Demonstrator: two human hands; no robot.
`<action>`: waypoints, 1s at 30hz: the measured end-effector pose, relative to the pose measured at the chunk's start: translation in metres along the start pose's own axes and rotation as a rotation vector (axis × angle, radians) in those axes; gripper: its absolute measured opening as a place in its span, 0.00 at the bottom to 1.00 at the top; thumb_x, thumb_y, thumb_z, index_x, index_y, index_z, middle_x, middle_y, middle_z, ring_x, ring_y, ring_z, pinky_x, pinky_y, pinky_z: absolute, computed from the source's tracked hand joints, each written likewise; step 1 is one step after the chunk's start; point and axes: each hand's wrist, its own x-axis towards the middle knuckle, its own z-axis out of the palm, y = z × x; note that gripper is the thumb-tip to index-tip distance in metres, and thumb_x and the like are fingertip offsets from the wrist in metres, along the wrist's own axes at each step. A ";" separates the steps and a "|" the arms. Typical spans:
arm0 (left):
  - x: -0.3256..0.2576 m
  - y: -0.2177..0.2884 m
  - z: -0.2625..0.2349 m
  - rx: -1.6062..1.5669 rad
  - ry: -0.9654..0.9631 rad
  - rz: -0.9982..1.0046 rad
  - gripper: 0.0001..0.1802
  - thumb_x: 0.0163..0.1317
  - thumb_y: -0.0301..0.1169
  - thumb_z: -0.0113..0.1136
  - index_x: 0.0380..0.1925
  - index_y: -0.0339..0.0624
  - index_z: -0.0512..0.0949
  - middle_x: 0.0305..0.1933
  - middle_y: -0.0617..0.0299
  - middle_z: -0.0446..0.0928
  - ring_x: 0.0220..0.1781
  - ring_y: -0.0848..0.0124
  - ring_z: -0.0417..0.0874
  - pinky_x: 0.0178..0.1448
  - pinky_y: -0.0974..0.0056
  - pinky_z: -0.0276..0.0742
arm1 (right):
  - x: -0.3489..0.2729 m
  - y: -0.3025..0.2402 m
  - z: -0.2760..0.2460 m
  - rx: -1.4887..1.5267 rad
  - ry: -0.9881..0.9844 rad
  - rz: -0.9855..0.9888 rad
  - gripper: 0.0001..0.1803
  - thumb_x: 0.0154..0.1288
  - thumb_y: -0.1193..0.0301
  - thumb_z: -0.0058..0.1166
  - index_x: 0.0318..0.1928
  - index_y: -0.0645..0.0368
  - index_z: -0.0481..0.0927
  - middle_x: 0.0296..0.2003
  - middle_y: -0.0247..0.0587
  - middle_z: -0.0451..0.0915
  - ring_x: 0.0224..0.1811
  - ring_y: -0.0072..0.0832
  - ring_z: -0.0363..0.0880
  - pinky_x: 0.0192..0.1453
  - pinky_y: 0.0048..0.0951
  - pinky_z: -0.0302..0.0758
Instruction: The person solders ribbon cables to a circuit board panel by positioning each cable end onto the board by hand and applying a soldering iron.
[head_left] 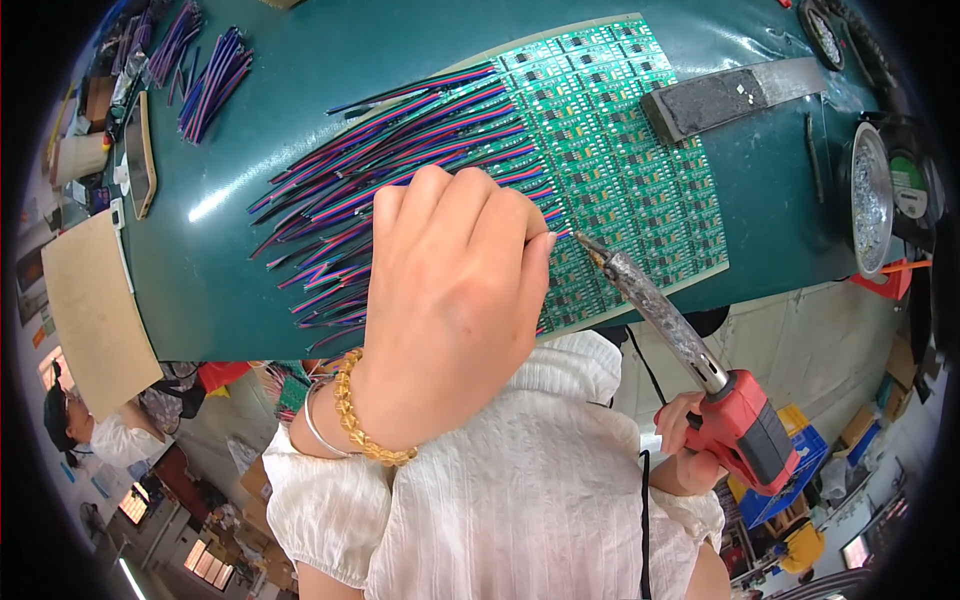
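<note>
A panel of green circuit boards [620,160] lies on the teal table, with rows of small black chips. Multicoloured wires [400,130] fan out leftward from its left edge. Over these wires, my left hand [455,270] is closed, thumb and fingertips pinching a wire at the board's edge; the fingertips are partly hidden. My right hand [690,450] grips the red handle of a soldering iron [665,310]. The iron's tip meets the board right beside the wire ends at my left fingertips.
A dark block with a grey strip [735,95] rests across the panel's right side. Farther right stand a round metal dish [870,200] and a solder spool [908,188]. Loose wire bundles [213,85] and a phone-like slab [140,155] lie left. Another person [100,430] sits at lower left.
</note>
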 end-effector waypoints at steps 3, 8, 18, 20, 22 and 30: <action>0.002 -0.001 -0.002 0.000 -0.021 0.005 0.06 0.53 0.22 0.66 0.27 0.41 0.77 0.28 0.63 0.73 0.34 0.64 0.72 0.41 0.60 0.61 | -0.001 -0.004 -0.004 0.172 0.025 0.066 0.18 0.48 0.59 0.66 0.31 0.60 0.79 0.26 0.34 0.78 0.25 0.26 0.78 0.31 0.25 0.73; 0.005 0.000 -0.004 -0.029 -0.050 -0.002 0.06 0.53 0.22 0.66 0.27 0.41 0.78 0.27 0.63 0.73 0.33 0.65 0.71 0.41 0.60 0.61 | -0.003 -0.001 -0.001 0.156 0.037 0.124 0.32 0.48 0.42 0.72 0.31 0.61 0.80 0.25 0.34 0.78 0.26 0.25 0.79 0.32 0.26 0.73; 0.005 -0.004 -0.005 -0.064 -0.049 0.009 0.06 0.52 0.21 0.67 0.26 0.40 0.78 0.26 0.63 0.73 0.32 0.65 0.71 0.42 0.61 0.60 | -0.004 -0.010 0.005 0.101 0.209 0.122 0.36 0.47 0.37 0.69 0.29 0.62 0.80 0.24 0.36 0.80 0.27 0.27 0.80 0.33 0.27 0.75; 0.005 -0.004 -0.005 -0.071 -0.050 0.015 0.06 0.52 0.22 0.67 0.26 0.40 0.78 0.26 0.63 0.73 0.32 0.65 0.71 0.42 0.61 0.60 | -0.003 -0.010 0.003 0.130 0.114 0.132 0.36 0.47 0.37 0.69 0.29 0.63 0.80 0.24 0.35 0.79 0.26 0.27 0.80 0.33 0.27 0.75; 0.005 -0.004 -0.005 -0.073 -0.043 0.023 0.06 0.52 0.22 0.67 0.27 0.40 0.78 0.26 0.63 0.73 0.32 0.65 0.71 0.42 0.61 0.60 | -0.006 -0.005 0.005 0.147 0.172 0.082 0.34 0.47 0.40 0.71 0.30 0.62 0.80 0.24 0.34 0.79 0.27 0.27 0.80 0.33 0.27 0.75; 0.005 -0.005 -0.005 -0.070 -0.047 0.025 0.06 0.52 0.21 0.67 0.27 0.40 0.78 0.26 0.63 0.72 0.32 0.65 0.70 0.42 0.61 0.60 | -0.006 -0.003 -0.010 0.130 -0.006 0.182 0.31 0.48 0.44 0.73 0.33 0.61 0.79 0.26 0.35 0.80 0.26 0.26 0.79 0.33 0.28 0.75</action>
